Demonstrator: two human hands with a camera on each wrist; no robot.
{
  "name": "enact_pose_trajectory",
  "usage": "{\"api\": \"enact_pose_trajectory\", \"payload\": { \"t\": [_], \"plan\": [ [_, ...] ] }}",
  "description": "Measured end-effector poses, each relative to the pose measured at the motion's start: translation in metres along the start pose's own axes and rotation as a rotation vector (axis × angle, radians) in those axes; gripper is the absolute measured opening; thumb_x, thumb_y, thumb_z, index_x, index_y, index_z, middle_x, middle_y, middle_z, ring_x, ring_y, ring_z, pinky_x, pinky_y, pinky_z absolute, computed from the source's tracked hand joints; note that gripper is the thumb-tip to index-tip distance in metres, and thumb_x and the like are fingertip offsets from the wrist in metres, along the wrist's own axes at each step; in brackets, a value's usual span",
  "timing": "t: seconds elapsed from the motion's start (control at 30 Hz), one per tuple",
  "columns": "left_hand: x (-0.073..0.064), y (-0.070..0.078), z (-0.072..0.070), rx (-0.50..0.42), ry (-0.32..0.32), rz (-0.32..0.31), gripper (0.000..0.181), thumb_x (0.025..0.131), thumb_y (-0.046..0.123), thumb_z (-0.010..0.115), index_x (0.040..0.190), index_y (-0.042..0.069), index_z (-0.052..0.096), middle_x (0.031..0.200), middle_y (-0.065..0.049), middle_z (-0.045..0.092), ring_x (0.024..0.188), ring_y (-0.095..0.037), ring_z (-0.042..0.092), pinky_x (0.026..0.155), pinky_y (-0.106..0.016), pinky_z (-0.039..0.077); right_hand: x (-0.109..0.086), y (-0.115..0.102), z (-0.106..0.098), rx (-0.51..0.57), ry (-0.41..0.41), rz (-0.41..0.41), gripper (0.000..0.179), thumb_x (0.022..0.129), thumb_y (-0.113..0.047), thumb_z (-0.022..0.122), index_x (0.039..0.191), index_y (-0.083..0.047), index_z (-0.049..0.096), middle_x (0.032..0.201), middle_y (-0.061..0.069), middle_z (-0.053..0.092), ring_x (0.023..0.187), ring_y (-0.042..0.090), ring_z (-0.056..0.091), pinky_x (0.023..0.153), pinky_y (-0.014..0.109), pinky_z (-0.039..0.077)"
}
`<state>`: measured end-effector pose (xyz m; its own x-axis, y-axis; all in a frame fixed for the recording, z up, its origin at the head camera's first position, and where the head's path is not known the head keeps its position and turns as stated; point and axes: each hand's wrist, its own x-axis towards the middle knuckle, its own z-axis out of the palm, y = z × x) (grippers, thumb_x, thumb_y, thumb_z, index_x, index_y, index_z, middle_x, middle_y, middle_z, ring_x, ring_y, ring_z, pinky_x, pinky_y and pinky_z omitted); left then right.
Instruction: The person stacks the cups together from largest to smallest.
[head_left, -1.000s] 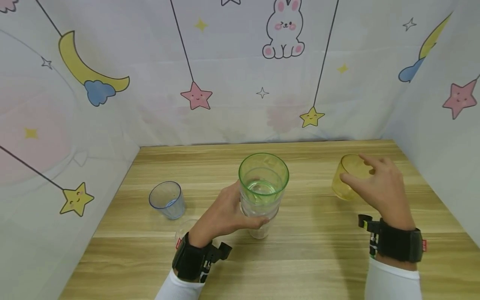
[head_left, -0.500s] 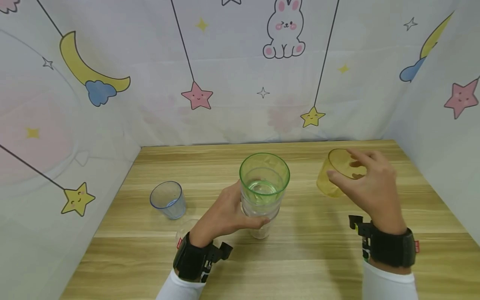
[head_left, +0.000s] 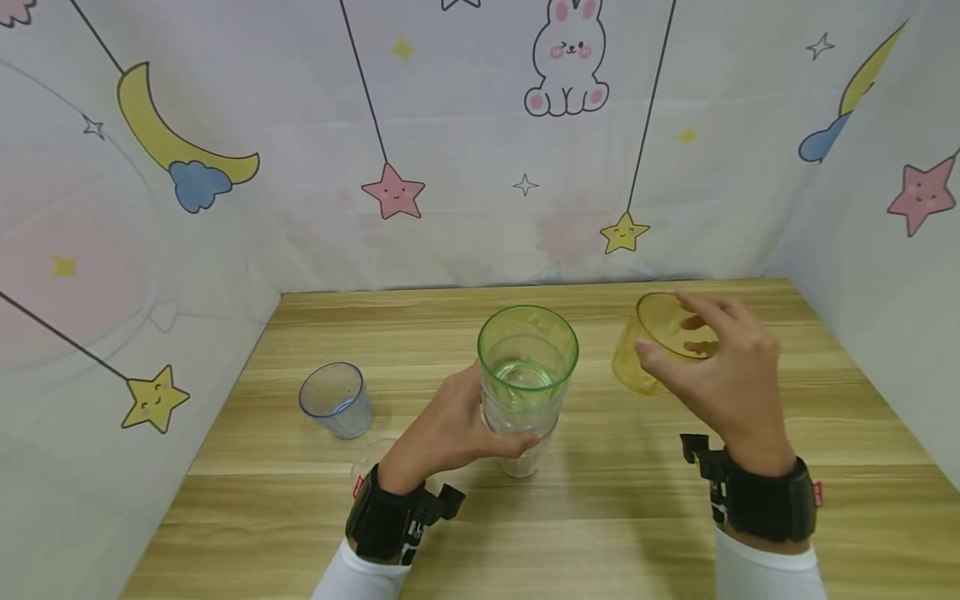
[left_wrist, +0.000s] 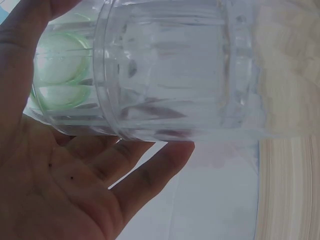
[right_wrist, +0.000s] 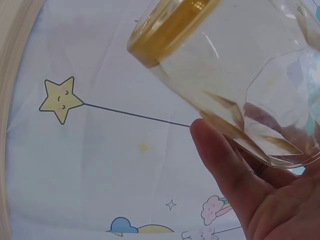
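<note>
My left hand [head_left: 450, 425] grips a stack of tumblers near the middle of the table, thumb across the front. On top sits a green-rimmed tumbler [head_left: 528, 333], its lower part inside a clear ribbed tumbler [left_wrist: 165, 65]. The stack's narrow clear base shows below the thumb. To the right, my right hand [head_left: 723, 367] holds a yellow tumbler [head_left: 633, 367] by its rim and side, thumb in front and fingers behind. In the head view the yellow tumbler leans, its mouth toward the hand. The right wrist view shows its thick amber base pointing to the upper left.
A blue-rimmed tumbler [head_left: 345, 408] stands on the left part of the wooden table [head_left: 585, 542]. Near it, a clear tumbler [head_left: 369, 458] is partly hidden behind my left wrist. Printed cloth walls [head_left: 465, 242] enclose the back and both sides.
My right hand has carried the yellow tumbler leftward, nearer the stack, and the tumbler leans more. My left hand and the stack have stayed in place.
</note>
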<state>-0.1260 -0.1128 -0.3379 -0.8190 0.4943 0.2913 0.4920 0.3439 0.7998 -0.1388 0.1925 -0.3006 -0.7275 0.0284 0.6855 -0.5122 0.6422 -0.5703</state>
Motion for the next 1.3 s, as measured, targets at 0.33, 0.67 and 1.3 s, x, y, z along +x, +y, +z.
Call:
{"api": "enact_pose_trajectory", "payload": {
  "t": [0.33,0.67,1.3],
  "plan": [
    [0.000,-0.001,0.000,0.009,0.004,0.009,0.082,0.076,0.030,0.090,0.143,0.037,0.045,0.129,0.015,0.060,0.116,-0.006,0.059,0.095,-0.038,0.051,-0.001,-0.008,0.001,0.007,0.007,-0.024,0.065,0.067,-0.014,0.090,0.128,-0.004,0.069,0.112,0.011,0.069,0.093,0.017,0.061,0.069,0.008,0.048],
    [0.000,-0.001,0.000,0.007,0.003,0.003,0.082,0.075,0.030,0.090,0.143,0.038,0.044,0.129,0.016,0.060,0.116,-0.006,0.059,0.095,-0.038,0.051,-0.002,-0.011,0.000,0.033,0.029,-0.030,0.068,0.064,-0.013,0.092,0.128,-0.005,0.070,0.116,0.009,0.070,0.096,0.009,0.059,0.070,0.009,0.049],
    [0.000,0.000,0.000,-0.005,-0.004,-0.004,0.082,0.075,0.029,0.090,0.143,0.038,0.044,0.130,0.015,0.060,0.116,-0.006,0.059,0.096,-0.039,0.050,-0.002,-0.024,0.000,0.095,0.057,-0.049,0.069,0.061,-0.007,0.092,0.126,-0.002,0.069,0.119,0.012,0.069,0.098,0.006,0.060,0.074,0.009,0.049]
  ]
}}
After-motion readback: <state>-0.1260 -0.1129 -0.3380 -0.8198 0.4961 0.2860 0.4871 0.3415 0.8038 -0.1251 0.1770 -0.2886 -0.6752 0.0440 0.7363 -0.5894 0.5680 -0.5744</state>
